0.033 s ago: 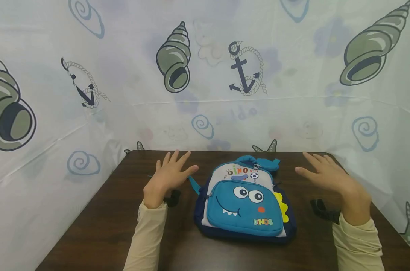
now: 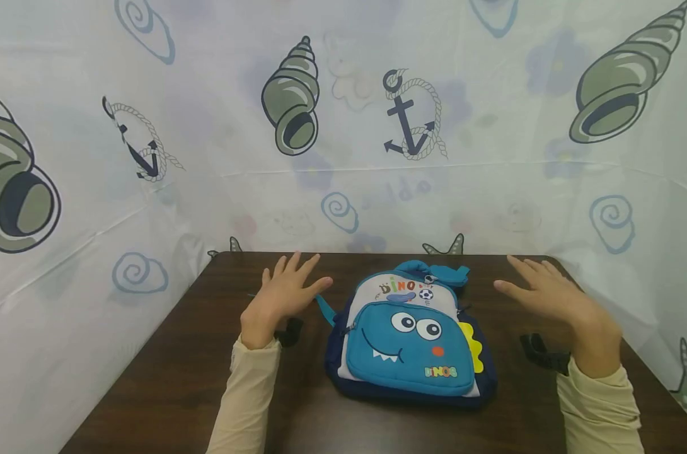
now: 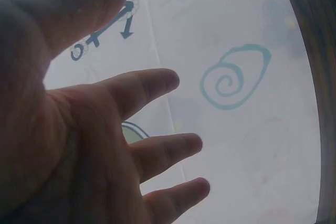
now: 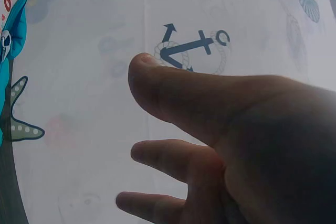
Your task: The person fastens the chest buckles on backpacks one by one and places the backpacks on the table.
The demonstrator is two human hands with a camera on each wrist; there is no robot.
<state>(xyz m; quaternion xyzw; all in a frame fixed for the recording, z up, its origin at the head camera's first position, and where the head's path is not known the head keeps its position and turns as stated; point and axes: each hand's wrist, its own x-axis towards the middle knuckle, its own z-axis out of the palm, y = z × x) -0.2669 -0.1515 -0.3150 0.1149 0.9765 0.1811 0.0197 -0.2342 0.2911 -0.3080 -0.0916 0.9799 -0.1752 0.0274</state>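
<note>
A child's backpack (image 2: 409, 347) in blue, navy and white lies on the table with its cartoon dinosaur front facing up. To its left, my left hand (image 2: 281, 296) is raised with fingers spread, holding nothing. My right hand (image 2: 553, 299) is likewise held up at the bag's right, apart from it, fingers extended. In the left wrist view the left hand (image 3: 89, 129) shows its spread fingers against the cloth. The right wrist view has the right hand (image 4: 210, 129) with thumb outstretched, and an edge of the backpack (image 4: 18, 24) at the upper left.
The dark wooden table (image 2: 167, 378) runs back to a white cloth (image 2: 219, 126) printed with shells and anchors, which also rises on both sides. A blue strap (image 2: 324, 310) sticks out at the bag's left. Black wrist mounts (image 2: 542, 353) sit under both wrists.
</note>
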